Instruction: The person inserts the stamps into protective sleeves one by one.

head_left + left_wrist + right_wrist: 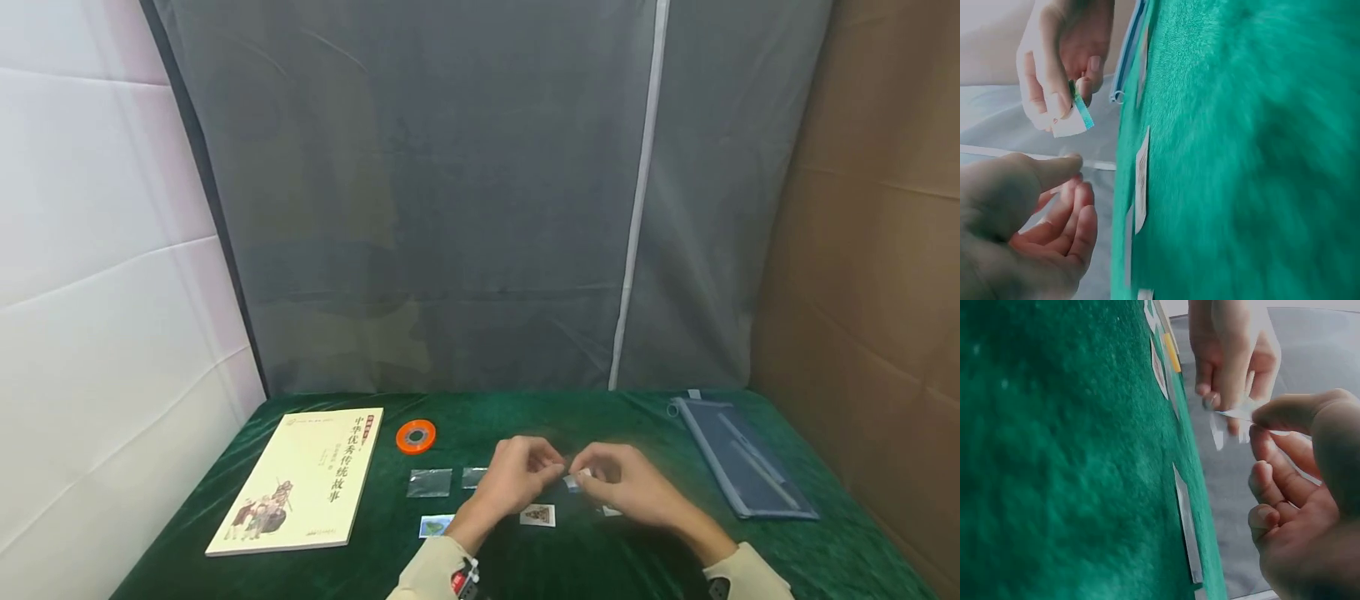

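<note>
Above the green cloth, my left hand [513,479] pinches a small clear plastic sleeve [1217,436] between thumb and fingertips. My right hand [633,485] faces it closely and pinches a small stamp [1071,124], whose pale back and blue edge show in the left wrist view. Whether stamp and sleeve touch, I cannot tell. On the cloth below lie a stamp with a brown picture [537,515] and, left of it, a blue-green stamp [435,526]. Another pale piece [611,511] is partly hidden by the right hand.
Two flat clear sleeves [429,483] lie left of the hands, one partly covered by the left hand. An orange ring-shaped roll [416,437] sits behind them. A cream book [300,479] lies at the left, a blue zip pouch [742,458] at the right. Fabric walls enclose the table.
</note>
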`<state>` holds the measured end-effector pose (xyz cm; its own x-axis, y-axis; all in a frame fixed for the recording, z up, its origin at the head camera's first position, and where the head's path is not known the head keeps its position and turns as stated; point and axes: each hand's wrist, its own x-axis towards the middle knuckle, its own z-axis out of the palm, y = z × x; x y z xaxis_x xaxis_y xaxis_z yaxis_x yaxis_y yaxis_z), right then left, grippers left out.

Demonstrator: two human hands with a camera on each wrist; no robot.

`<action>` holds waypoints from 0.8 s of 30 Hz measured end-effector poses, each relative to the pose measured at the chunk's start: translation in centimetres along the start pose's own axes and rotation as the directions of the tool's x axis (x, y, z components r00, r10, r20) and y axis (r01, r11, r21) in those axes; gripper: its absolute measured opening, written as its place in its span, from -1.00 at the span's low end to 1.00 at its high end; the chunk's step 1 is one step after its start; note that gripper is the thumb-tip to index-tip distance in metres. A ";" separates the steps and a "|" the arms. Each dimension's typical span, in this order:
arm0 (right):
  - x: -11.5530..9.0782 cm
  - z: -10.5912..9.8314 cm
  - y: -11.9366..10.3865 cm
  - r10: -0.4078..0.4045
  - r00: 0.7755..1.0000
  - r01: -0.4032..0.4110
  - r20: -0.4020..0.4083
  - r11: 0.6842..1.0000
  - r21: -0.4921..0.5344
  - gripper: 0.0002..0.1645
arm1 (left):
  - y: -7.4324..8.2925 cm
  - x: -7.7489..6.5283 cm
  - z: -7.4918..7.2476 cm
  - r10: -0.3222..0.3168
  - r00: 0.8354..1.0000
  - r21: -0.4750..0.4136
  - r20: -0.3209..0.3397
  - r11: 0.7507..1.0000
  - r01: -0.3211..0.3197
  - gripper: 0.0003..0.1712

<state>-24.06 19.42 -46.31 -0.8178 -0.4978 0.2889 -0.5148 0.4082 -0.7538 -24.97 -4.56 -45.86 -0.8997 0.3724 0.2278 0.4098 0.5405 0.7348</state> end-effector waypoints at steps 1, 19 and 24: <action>0.1 0.2 -0.1 0.006 1.000 -0.006 -0.012 1.000 0.012 -0.95 | -0.2 -0.3 -0.4 -0.003 1.000 -0.011 -0.002 1.000 0.003 -0.93; -0.2 3.9 -1.7 0.123 0.982 -0.072 -0.144 0.947 0.314 -0.87 | -1.1 -4.7 -4.7 -0.024 0.994 -0.328 0.111 0.943 0.059 -0.73; -0.1 4.2 -1.4 0.116 0.976 -0.049 -0.183 0.942 0.331 -0.89 | -1.2 -5.0 -4.3 -0.044 0.992 -0.387 0.122 0.918 0.088 -0.80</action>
<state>-22.20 15.66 -47.82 -0.9050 -0.2984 0.3032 -0.3595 0.1556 -0.9201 -21.59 -10.35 -45.15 -0.8915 0.4381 0.1157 0.2386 0.2369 0.9418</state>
